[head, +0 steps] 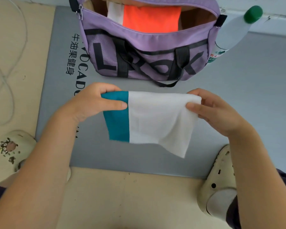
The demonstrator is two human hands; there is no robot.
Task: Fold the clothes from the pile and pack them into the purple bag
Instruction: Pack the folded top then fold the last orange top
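Left hand (92,103) and right hand (216,111) pinch the top corners of a folded teal-and-white cloth (152,119) above a grey mat (238,90); at twelve o'clock the open purple bag (139,45) holds an orange garment (151,19); a green-capped bottle (234,28) stands at two o'clock.

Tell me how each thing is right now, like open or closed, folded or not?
Purple bag: unzipped, open at the top.
Orange cloth: folded, inside the bag.
White cloth: inside the bag, beside the orange one.
Teal and white cloth: held up by its top corners, hanging over the mat.
Left hand: pinching the teal corner.
Right hand: pinching the white corner.
Bottle: green cap on, leaning by the bag.
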